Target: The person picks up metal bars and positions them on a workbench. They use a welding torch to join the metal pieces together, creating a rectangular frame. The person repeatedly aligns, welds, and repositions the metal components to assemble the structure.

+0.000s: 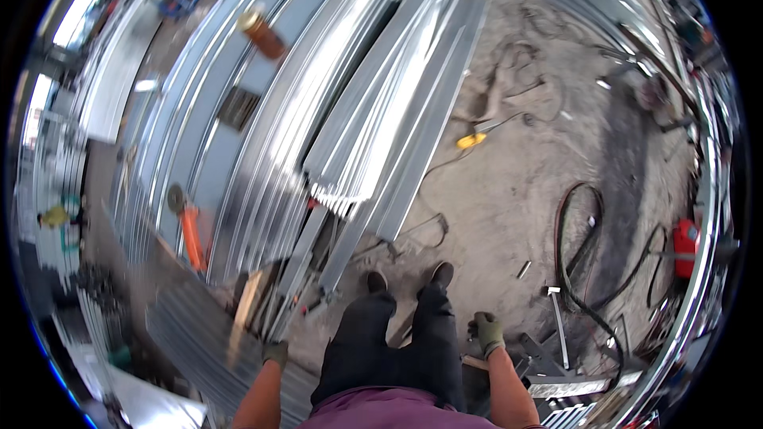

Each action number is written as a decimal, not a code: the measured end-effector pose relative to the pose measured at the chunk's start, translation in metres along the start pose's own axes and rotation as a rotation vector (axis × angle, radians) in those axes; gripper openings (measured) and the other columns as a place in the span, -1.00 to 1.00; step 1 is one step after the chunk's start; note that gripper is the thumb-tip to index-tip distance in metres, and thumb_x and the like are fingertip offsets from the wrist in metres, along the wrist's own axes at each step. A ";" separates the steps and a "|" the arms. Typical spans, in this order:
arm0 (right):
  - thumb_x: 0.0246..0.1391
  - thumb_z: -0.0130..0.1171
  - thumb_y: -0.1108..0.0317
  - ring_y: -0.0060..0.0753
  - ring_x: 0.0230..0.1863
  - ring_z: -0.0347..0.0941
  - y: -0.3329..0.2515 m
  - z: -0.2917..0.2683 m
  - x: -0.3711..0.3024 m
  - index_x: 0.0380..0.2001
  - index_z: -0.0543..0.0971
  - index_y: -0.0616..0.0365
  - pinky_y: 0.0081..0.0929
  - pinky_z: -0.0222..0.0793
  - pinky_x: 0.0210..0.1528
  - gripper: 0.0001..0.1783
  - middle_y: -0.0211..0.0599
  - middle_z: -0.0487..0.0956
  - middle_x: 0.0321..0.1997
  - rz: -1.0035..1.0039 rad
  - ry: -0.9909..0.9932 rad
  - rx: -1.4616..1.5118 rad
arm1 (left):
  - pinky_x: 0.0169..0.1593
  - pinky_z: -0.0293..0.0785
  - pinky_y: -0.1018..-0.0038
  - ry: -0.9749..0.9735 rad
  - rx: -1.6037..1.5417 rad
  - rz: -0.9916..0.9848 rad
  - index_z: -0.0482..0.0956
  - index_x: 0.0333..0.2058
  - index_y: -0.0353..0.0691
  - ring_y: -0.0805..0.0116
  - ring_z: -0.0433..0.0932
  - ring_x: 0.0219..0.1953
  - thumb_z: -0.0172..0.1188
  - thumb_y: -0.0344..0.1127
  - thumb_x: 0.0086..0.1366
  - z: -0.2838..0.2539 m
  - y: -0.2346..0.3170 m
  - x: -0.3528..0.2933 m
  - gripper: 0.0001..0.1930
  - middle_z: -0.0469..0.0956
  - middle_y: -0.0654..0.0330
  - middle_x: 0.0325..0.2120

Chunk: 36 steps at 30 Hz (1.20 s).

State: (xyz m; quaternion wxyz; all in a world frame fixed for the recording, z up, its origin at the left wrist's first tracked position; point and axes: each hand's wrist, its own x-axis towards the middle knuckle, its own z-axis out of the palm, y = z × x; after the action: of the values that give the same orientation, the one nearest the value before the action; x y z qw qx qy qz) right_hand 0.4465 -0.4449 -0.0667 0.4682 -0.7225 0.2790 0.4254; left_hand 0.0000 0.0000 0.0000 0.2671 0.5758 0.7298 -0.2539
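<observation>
My left hand (275, 353), in a dark greenish work glove, hangs low beside dark grey corrugated metal sheets (191, 334). Its fingers are too blurred to make out, and I see nothing held in it. On the other side my right hand (486, 332), gloved alike, hangs at my side with loosely bent fingers and nothing in it. Nearest to that hand is a long-handled hammer (559, 326) among metal pieces. Ahead lie long stacks of silvery metal profiles (381, 103). An orange angle grinder (193, 238) rests on the stack to the left.
A brown jar-like container (262, 35) and a dark square block (238, 108) sit on the panels. A wooden plank (244, 314) leans nearby. On the floor are a yellow tool (471, 141) with a cord and a dark looped hose (561, 230). A red case (685, 248) stands right.
</observation>
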 end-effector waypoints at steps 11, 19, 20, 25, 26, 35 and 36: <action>0.29 0.16 -0.05 0.27 0.07 0.65 0.067 0.029 0.044 0.07 0.68 0.30 0.04 0.55 0.16 -0.40 0.17 0.73 0.03 -0.458 0.389 -1.227 | 0.34 0.44 0.09 -0.063 -0.469 -0.117 0.65 0.13 -0.47 -0.26 0.56 0.26 0.19 0.33 0.37 0.249 0.039 0.173 -0.18 0.59 -0.35 0.18; 0.35 0.26 0.19 0.08 0.11 0.65 0.038 0.039 0.059 0.15 0.62 0.33 -0.11 0.52 0.22 -0.53 0.12 0.69 0.09 -0.292 0.175 -1.031 | 0.10 0.53 -0.04 0.364 0.011 0.646 0.42 0.40 -0.08 -0.14 0.69 -0.03 -0.03 -0.48 0.52 0.408 -0.085 0.430 -0.49 0.66 -0.19 -0.13; 0.36 0.25 0.23 0.02 0.13 0.64 0.018 0.055 0.054 0.17 0.60 0.37 -0.12 0.51 0.25 -0.53 0.07 0.69 0.08 -0.293 0.121 -1.111 | 0.11 0.53 -0.04 0.178 -0.203 0.424 0.42 0.39 -0.12 -0.13 0.68 -0.01 -0.02 -0.47 0.52 0.417 -0.074 0.438 -0.50 0.67 -0.17 -0.12; 0.35 0.26 0.23 -0.02 0.13 0.63 0.006 0.072 0.041 0.18 0.59 0.37 -0.14 0.50 0.25 -0.52 0.05 0.69 0.10 -0.294 0.150 -1.143 | 0.19 0.46 0.20 -0.097 -1.121 -0.370 0.46 0.38 -0.17 0.09 0.59 0.12 0.27 0.21 0.43 0.410 0.017 0.446 -0.27 0.65 0.02 0.10; 0.35 0.26 0.24 -0.02 0.13 0.63 0.008 0.071 0.043 0.19 0.59 0.37 -0.14 0.50 0.25 -0.52 0.05 0.69 0.10 -0.289 0.151 -1.129 | 0.21 0.46 0.21 -0.101 -1.169 -0.459 0.48 0.35 -0.21 0.12 0.58 0.15 0.28 0.20 0.43 0.405 0.033 0.442 -0.28 0.64 0.05 0.13; 0.27 0.29 0.30 -0.05 0.10 0.63 -0.018 0.077 0.062 0.12 0.62 0.40 -0.17 0.50 0.24 -0.55 0.05 0.70 0.06 -0.316 0.071 -1.079 | 0.21 0.50 0.19 -0.147 -1.671 -0.414 0.62 0.22 -0.11 0.21 0.62 0.15 0.36 -0.17 0.46 0.469 0.033 0.427 -0.59 0.68 0.18 0.13; 0.28 0.29 0.29 -0.05 0.10 0.63 -0.016 0.077 0.062 0.11 0.62 0.41 -0.17 0.49 0.24 -0.55 0.04 0.70 0.06 -0.310 0.073 -1.066 | 0.21 0.51 0.19 -0.180 -1.690 -0.426 0.64 0.20 -0.11 0.21 0.63 0.13 0.35 -0.20 0.47 0.480 0.052 0.411 -0.62 0.69 0.18 0.10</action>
State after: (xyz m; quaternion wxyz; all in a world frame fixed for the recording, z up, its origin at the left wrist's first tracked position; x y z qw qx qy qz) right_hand 0.4622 -0.3680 -0.1292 0.0847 -0.9063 -0.0685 0.4083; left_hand 0.0181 -0.0249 -0.6330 0.6077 0.0144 0.7420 0.2828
